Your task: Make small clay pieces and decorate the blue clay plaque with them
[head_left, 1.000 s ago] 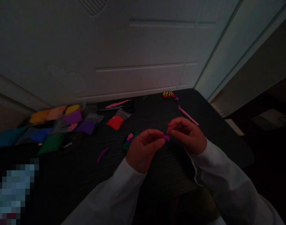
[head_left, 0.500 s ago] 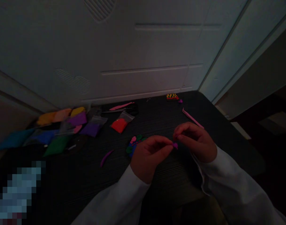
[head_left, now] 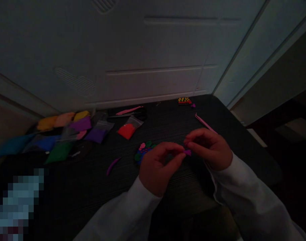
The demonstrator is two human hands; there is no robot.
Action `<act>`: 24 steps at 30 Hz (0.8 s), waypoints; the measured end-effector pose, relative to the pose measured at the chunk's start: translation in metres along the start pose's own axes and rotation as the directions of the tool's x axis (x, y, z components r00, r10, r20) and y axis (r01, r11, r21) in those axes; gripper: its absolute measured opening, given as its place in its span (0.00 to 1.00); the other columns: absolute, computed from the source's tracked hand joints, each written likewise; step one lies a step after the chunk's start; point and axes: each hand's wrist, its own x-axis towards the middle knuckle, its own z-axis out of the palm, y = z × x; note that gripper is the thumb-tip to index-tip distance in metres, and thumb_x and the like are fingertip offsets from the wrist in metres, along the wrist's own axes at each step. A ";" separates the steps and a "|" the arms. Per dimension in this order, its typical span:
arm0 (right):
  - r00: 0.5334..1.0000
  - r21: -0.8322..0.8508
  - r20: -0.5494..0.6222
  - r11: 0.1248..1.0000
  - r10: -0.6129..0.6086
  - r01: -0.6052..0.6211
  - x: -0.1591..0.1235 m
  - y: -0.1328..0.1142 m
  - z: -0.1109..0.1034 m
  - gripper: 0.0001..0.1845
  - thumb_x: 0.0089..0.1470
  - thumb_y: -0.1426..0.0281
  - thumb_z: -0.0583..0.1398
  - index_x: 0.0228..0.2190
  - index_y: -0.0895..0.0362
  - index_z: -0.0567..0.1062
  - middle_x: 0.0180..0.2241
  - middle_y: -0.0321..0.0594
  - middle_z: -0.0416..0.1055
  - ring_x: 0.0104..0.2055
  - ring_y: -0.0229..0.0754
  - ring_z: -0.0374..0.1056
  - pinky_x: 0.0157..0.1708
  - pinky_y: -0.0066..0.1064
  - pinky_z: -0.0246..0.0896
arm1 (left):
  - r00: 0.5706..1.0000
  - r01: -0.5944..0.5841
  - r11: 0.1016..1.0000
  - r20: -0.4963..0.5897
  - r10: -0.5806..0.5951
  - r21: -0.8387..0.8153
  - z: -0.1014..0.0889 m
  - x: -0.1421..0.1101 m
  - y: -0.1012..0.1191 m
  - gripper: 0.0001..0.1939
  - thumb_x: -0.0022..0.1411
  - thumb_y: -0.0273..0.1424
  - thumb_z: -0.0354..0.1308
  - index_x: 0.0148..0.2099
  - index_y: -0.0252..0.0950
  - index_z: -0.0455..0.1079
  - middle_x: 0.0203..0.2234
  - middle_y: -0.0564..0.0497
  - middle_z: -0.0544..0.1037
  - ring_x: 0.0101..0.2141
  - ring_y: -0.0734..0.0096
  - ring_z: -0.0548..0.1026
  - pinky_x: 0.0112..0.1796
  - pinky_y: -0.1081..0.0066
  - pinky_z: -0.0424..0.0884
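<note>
My left hand (head_left: pixel 159 165) and my right hand (head_left: pixel 209 149) meet over a dark table (head_left: pixel 168 187), both in white sleeves. Their fingertips pinch a small purple piece of clay (head_left: pixel 187 152) between them. Just left of my left hand lies a small flat clay figure (head_left: pixel 143 151) of blue, green and pink bits, partly hidden by my fingers. A purple clay strip (head_left: pixel 112 165) lies further left on the table.
Several bags of coloured clay (head_left: pixel 62 134) sit at the left, a red clay bag (head_left: pixel 128 129) nearer the middle. Pink modelling tools (head_left: pixel 130 110) (head_left: pixel 203 122) lie at the back and right. A small red and yellow piece (head_left: pixel 184 100) rests by the white wall panel.
Both hands keep pinching the purple clay, with only slight finger movement. The view has shifted a little.
</note>
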 end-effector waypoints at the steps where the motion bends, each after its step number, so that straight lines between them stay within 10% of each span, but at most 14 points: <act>1: 1.000 -0.004 0.002 1.000 -0.002 0.002 0.000 0.000 0.000 0.07 0.42 0.75 0.61 0.29 0.55 0.71 0.26 0.34 0.71 0.29 0.33 0.67 0.29 0.26 0.62 | 1.000 0.004 1.000 0.005 -0.004 -0.002 0.000 0.000 0.000 0.05 0.49 0.26 0.58 0.32 0.37 0.69 0.27 0.54 0.74 0.29 0.76 0.72 0.32 0.76 0.65; 7: 0.999 -0.022 0.018 0.999 -0.041 0.042 0.001 -0.001 -0.001 0.05 0.42 0.75 0.61 0.26 0.55 0.71 0.26 0.34 0.69 0.28 0.33 0.65 0.28 0.27 0.61 | 0.989 0.145 0.944 0.071 -0.129 -0.297 0.002 0.002 -0.001 0.05 0.46 0.24 0.60 0.29 0.37 0.71 0.25 0.55 0.75 0.28 0.78 0.71 0.32 0.78 0.66; 16: 0.997 0.034 -0.038 0.997 -0.068 0.070 0.003 0.001 -0.002 0.07 0.42 0.77 0.61 0.26 0.54 0.71 0.26 0.32 0.69 0.29 0.32 0.64 0.29 0.25 0.59 | 0.891 0.447 0.457 0.343 -0.296 -0.769 0.002 0.007 -0.007 0.04 0.44 0.22 0.61 0.27 0.35 0.72 0.21 0.54 0.74 0.25 0.80 0.70 0.28 0.78 0.67; 24: 0.997 0.049 -0.049 0.997 -0.053 0.056 0.000 -0.007 -0.001 0.06 0.42 0.75 0.61 0.27 0.55 0.70 0.25 0.32 0.67 0.28 0.32 0.63 0.28 0.27 0.59 | 0.875 0.481 0.435 0.385 -0.294 -0.761 0.001 0.005 -0.007 0.05 0.44 0.22 0.60 0.27 0.36 0.71 0.22 0.54 0.74 0.25 0.80 0.70 0.29 0.78 0.67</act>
